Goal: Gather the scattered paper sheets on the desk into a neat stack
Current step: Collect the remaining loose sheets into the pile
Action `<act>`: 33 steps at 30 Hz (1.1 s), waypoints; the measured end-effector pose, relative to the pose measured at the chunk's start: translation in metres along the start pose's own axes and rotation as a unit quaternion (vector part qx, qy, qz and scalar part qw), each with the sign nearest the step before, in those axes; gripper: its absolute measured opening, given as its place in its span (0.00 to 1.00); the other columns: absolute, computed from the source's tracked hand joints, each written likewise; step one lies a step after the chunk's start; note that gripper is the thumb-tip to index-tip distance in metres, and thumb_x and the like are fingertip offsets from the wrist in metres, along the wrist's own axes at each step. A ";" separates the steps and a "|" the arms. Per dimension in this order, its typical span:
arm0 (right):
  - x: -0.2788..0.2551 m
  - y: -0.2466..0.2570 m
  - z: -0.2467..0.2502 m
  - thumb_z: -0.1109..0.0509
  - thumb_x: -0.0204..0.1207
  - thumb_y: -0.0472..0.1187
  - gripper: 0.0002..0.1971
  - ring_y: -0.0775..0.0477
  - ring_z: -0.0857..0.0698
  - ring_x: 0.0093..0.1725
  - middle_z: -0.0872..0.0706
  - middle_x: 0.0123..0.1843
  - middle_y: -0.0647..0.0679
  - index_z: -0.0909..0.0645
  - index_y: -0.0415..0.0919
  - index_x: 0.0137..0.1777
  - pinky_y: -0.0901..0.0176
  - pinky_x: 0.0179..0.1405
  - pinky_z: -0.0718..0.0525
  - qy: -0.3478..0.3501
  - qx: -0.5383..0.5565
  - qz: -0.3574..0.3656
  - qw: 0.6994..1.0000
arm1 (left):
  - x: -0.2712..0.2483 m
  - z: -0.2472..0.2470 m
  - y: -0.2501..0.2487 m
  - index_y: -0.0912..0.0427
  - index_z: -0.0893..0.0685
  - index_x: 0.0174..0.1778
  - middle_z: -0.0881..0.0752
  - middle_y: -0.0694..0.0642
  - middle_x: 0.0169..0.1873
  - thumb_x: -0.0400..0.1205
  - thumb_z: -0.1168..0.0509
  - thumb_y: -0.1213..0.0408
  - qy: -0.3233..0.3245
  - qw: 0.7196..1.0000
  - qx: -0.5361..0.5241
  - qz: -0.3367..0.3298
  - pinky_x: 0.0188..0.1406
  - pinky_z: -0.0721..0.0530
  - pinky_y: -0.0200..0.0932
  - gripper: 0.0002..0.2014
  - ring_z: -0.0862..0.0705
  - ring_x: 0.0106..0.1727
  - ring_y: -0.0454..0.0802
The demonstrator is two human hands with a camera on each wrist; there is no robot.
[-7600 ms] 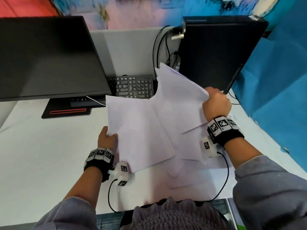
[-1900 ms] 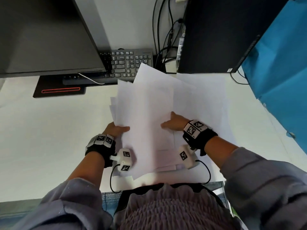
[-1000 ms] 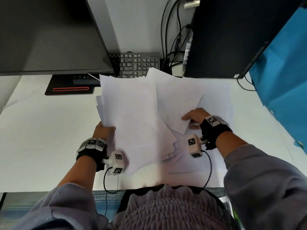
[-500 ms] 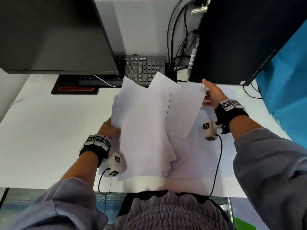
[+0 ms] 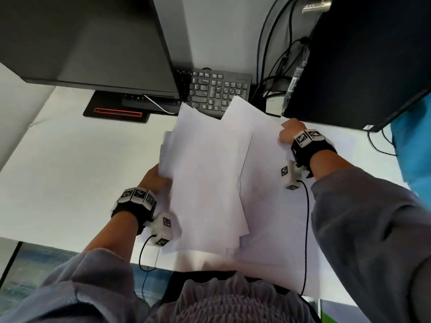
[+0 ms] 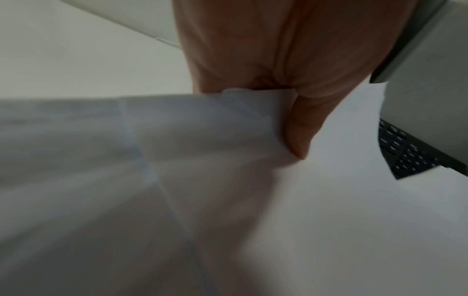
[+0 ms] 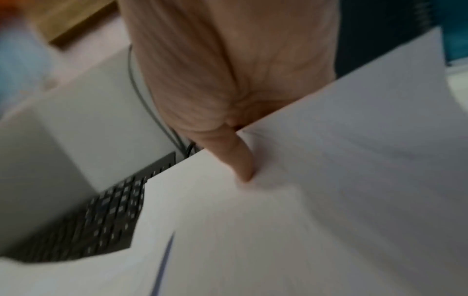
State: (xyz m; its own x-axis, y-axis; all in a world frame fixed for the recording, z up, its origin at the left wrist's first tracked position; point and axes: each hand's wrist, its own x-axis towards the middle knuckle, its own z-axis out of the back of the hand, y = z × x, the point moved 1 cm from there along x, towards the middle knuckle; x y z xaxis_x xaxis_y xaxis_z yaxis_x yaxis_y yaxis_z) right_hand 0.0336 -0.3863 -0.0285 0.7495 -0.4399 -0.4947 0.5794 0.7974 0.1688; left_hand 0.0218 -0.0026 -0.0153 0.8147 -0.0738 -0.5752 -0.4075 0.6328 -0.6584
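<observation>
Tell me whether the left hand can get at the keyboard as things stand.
Probably not right now. The left hand grips the sheets, and their far corners cover the near edge of the keyboard. It would have to put them down first.

White desk (image 5: 70, 159), carrying a keyboard (image 5: 217, 92) and monitor base (image 5: 116, 111) at the far edge, a computer tower (image 5: 363, 66) far right, and loose paper sheets (image 5: 275, 252) apparently flat near right.

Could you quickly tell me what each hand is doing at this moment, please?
Left hand: grips the left edge of the gathered sheets.
Right hand: pinches the far corner of a loose sheet.
</observation>
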 end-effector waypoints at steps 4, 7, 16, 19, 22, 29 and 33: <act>-0.025 -0.043 0.004 0.38 0.73 0.37 0.19 0.32 0.17 0.61 0.18 0.63 0.35 0.18 0.35 0.63 0.61 0.49 0.20 -0.035 -0.049 -0.015 0.998 | 0.011 0.003 0.011 0.60 0.21 0.49 0.19 0.55 0.33 0.78 0.37 0.76 -0.030 0.999 -0.018 0.017 0.35 0.25 0.40 0.08 0.22 0.40 0.52; -0.069 -0.086 0.001 0.30 0.65 0.35 0.12 0.32 0.15 0.43 0.17 0.56 0.33 0.15 0.40 0.49 0.56 0.46 0.19 -0.032 -0.093 -0.035 0.995 | 0.020 0.010 0.020 0.61 0.19 0.48 0.15 0.61 0.38 0.76 0.35 0.74 -0.042 0.999 -0.025 0.016 0.46 0.21 0.48 0.07 0.19 0.42 0.55; -0.122 -0.143 -0.051 0.31 0.68 0.40 0.18 0.35 0.16 0.62 0.21 0.69 0.42 0.17 0.53 0.59 0.52 0.60 0.18 0.008 -0.103 -0.128 0.986 | 0.013 0.002 0.012 0.63 0.20 0.55 0.16 0.66 0.44 0.67 0.37 0.70 -0.028 0.998 -0.031 -0.041 0.48 0.25 0.47 0.20 0.20 0.44 0.56; -0.120 -0.141 -0.061 0.31 0.69 0.51 0.32 0.26 0.35 0.76 0.44 0.82 0.37 0.36 0.65 0.74 0.36 0.72 0.27 0.031 -0.115 -0.203 0.972 | 0.012 0.003 0.010 0.65 0.21 0.62 0.17 0.63 0.48 0.74 0.35 0.76 -0.038 0.998 -0.002 -0.051 0.51 0.24 0.50 0.19 0.20 0.50 0.57; -0.117 -0.138 -0.066 0.30 0.67 0.65 0.56 0.27 0.47 0.82 0.54 0.84 0.31 0.58 0.42 0.84 0.35 0.77 0.38 0.023 0.082 -0.343 0.935 | 0.013 0.002 0.009 0.65 0.21 0.62 0.17 0.60 0.49 0.75 0.36 0.79 -0.041 0.997 0.022 -0.055 0.51 0.25 0.48 0.19 0.21 0.50 0.55; -0.098 -0.138 -0.078 0.17 0.51 0.58 0.53 0.32 0.26 0.73 0.27 0.76 0.39 0.32 0.41 0.76 0.38 0.69 0.23 0.002 0.210 -0.322 0.923 | 0.014 -0.002 0.015 0.66 0.21 0.63 0.16 0.64 0.53 0.75 0.36 0.78 -0.041 0.997 0.021 -0.055 0.56 0.23 0.51 0.19 0.19 0.53 0.58; -0.099 -0.139 -0.076 0.20 0.57 0.51 0.30 0.35 0.18 0.66 0.16 0.65 0.41 0.17 0.41 0.60 0.44 0.68 0.21 -0.075 0.253 -0.301 0.916 | 0.016 -0.004 0.018 0.67 0.21 0.63 0.15 0.70 0.57 0.74 0.37 0.79 -0.043 0.998 0.016 -0.048 0.60 0.22 0.57 0.20 0.17 0.59 0.65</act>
State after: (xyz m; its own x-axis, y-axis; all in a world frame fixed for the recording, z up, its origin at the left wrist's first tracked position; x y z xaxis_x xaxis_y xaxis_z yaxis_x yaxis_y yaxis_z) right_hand -0.1451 -0.4221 -0.0677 0.2593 -0.8195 -0.5111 0.9480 0.1149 0.2967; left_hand 0.0259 0.0051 -0.0385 0.8825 -0.0704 -0.4650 -0.3131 0.6497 -0.6927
